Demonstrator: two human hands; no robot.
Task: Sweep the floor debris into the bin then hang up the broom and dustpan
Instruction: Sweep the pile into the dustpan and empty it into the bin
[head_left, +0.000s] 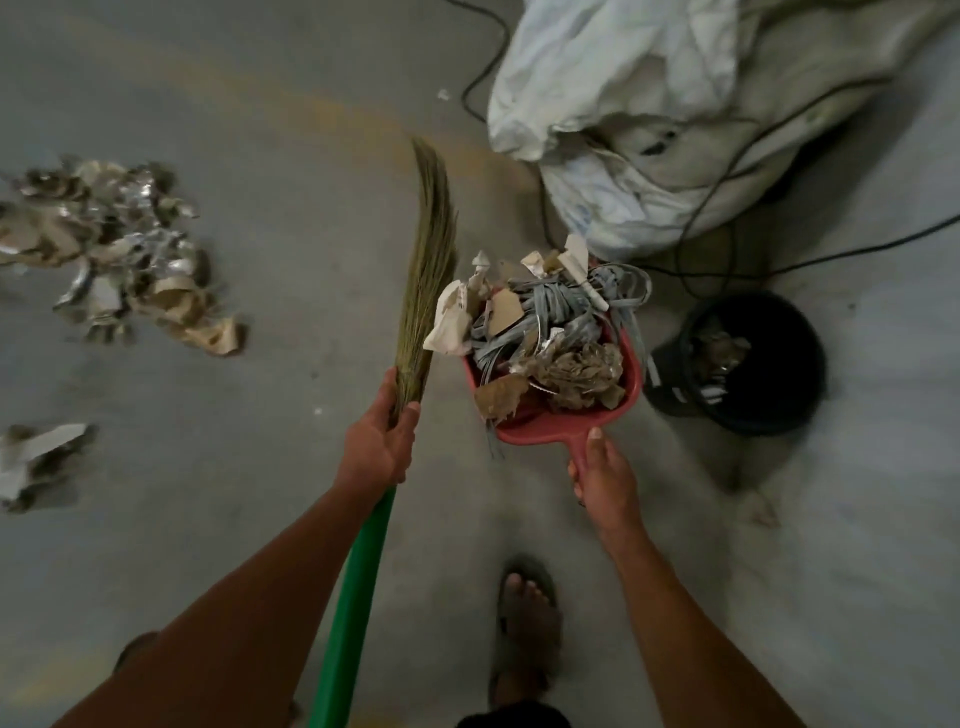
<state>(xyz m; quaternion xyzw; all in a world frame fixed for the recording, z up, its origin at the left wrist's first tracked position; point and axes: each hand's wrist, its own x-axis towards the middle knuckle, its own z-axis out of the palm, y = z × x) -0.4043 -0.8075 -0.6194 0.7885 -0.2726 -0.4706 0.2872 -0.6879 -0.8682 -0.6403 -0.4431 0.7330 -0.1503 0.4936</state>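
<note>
The loaded dustpan (550, 400) hangs just off the floor near the frame's centre, its red handle pointing toward six o'clock and its heaped mouth toward twelve. The right hand (605, 480) is curled tight round that handle, thumb lying along the top. The black bin (753, 364) stands at about three o'clock from the pan, near it but apart, already holding some scraps. So the tipping move likely turns on swinging the pan rightward until its mouth sits over the bin's rim; the right arm is the nearer one and reaches forward almost straight. Paper scraps and grey straps (545, 322) pile above the pan's edge and could spill on the way.

The left hand (379, 441) grips the broom (426, 270) where the green pole meets the straw, bristles pointing to twelve o'clock, beside the pan. More debris (114, 254) lies on the floor (260, 104) at nine o'clock, well apart, not yet swept.
</note>
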